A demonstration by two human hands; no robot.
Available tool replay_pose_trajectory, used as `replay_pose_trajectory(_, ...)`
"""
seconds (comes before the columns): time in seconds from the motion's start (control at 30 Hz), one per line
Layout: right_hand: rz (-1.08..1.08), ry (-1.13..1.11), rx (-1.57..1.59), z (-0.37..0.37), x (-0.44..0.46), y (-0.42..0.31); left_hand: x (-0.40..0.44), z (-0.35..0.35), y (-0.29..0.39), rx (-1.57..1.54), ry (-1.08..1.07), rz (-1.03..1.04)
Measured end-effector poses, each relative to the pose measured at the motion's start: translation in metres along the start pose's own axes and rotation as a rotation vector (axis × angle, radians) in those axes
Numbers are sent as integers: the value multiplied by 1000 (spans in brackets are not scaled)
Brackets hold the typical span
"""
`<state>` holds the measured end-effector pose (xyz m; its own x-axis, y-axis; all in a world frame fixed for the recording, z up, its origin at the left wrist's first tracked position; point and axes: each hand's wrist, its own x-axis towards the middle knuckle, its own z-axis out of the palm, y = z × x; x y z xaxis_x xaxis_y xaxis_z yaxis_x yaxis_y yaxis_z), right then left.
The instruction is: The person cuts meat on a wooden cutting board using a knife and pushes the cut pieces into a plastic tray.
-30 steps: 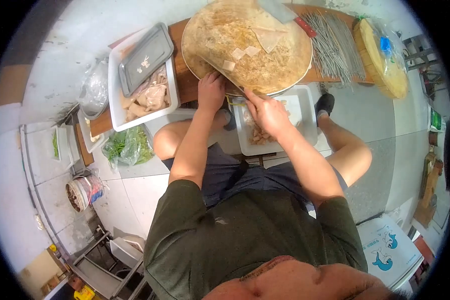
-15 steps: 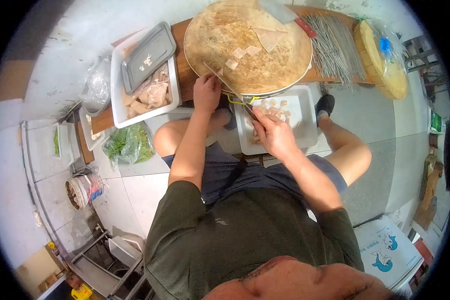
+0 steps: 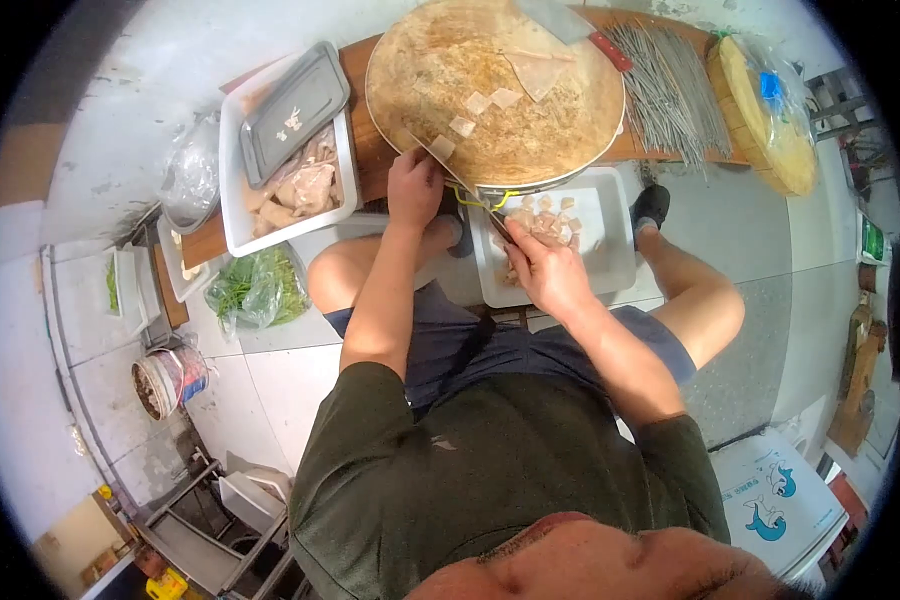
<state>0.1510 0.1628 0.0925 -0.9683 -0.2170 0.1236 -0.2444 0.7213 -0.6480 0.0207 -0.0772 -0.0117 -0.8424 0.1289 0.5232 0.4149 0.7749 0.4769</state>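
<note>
My right hand [image 3: 550, 272] grips the handle of a long knife [image 3: 463, 176], its blade pointing up and left across the near edge of the round chopping board [image 3: 530, 140]. At the board's near-left edge, my left hand [image 3: 414, 186] is closed beside the blade; what its fingers pinch is hidden. A freshly parted pale square piece [image 3: 443, 147] lies against the blade's far side. Several more flat pale squares [image 3: 478, 103] lie farther up the board, with a larger triangular sheet [image 3: 540, 76] beyond. Below the board, a white tub [image 3: 612, 255] holds many cut pieces [image 3: 545, 222].
A cleaver [image 3: 610, 50] lies on the board's far right edge. Bundled thin metal skewers [image 3: 660, 90] and another round board [image 3: 765, 125] are to the right. Leftward stands a white bin [image 3: 238, 215] of pale sheets under a grey tray [image 3: 295, 115]. Bagged greens [image 3: 260, 290] sit below.
A pale square now shows on the board beside the blade, which sits slightly lower than before. My left hand stays nearly in place at the edge.
</note>
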Motion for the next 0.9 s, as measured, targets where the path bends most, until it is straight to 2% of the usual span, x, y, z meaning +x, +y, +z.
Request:
replay_pose_trajectory(0.33,-81,65,50,5,2,15,-3,0,-25,-1,-14,-18)
replay_pose_trajectory(0.43,-106,57,24,2,2,14,2,-7,-21,5,-47,57)
replay_pose_trajectory(0.57,-149,47,-19,1,3,15,3,-6,-26,92,-142,47)
replay_pose_trajectory(0.9,-114,6,-37,-1,12,18,4,-5,-23,158,-131,62)
